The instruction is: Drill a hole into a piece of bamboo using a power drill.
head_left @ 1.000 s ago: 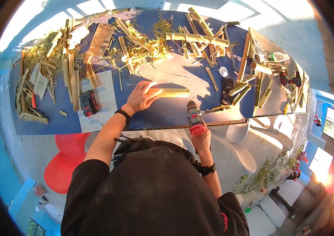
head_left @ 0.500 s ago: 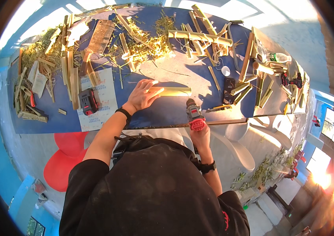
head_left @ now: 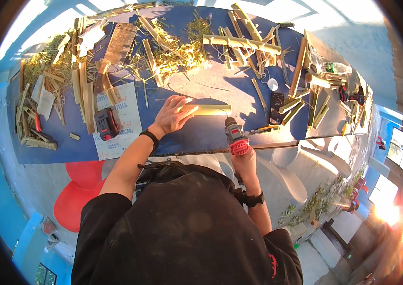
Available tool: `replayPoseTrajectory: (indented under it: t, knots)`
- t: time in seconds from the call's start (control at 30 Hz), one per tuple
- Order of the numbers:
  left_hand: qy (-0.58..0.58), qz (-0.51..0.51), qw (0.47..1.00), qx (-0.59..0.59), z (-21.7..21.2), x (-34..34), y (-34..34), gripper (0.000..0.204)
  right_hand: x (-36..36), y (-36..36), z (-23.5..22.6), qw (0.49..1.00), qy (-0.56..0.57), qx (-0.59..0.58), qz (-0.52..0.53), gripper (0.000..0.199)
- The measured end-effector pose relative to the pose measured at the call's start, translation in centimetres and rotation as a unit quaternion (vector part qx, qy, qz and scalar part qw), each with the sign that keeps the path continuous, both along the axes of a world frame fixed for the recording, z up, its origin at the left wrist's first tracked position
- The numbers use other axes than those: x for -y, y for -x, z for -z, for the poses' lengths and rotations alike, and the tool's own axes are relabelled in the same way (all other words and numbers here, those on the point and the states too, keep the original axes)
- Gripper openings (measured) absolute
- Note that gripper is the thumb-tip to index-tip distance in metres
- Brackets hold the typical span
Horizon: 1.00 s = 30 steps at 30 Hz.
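Observation:
My left hand [head_left: 173, 114] lies flat on the left end of a short bamboo tube [head_left: 209, 110] resting on the blue table [head_left: 201, 137], pressing it down. My right hand [head_left: 243, 159] grips a red and black cordless drill [head_left: 235, 135] at the table's near edge. The drill's nose points up toward the tube's right part, a little short of it. A black band sits on each wrist.
A red and black battery pack [head_left: 106, 123] lies on a white paper sheet [head_left: 116, 121] to the left. Split bamboo strips [head_left: 85, 90], long poles [head_left: 242, 43] and green shavings [head_left: 178, 50] cover the far side. A red stool [head_left: 75, 199] and white chair [head_left: 289, 178] stand below the edge.
The drill has shifted slightly up toward the bamboo tube. My left hand stays on the tube.

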State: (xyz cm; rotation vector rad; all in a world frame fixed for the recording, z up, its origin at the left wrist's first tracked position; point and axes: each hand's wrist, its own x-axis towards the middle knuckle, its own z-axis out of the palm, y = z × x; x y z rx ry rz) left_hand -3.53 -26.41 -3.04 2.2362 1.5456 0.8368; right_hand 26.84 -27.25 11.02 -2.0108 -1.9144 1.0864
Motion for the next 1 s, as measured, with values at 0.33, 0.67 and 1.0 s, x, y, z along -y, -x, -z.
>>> replayPoseTrajectory:
  t: [0.33, 0.67, 1.0]
  knots:
    - [0.041, 0.027, 0.999, -0.023, 0.4, 0.0, 0.1, 0.038, -1.4, 0.2, -1.4, 0.998, 0.048, 0.014, -0.031, 0.021]
    - [0.052, 0.036, 0.998, -0.016, 0.9, 0.0, 0.0, 0.039, -1.9, 0.3, -2.0, 0.998, 0.054, 0.010, -0.036, 0.021]
    - [0.047, 0.034, 0.998, -0.024, 0.8, -0.1, 0.0, 0.038, -2.4, -0.1, -1.8, 0.997, 0.045, 0.014, -0.054, 0.021]
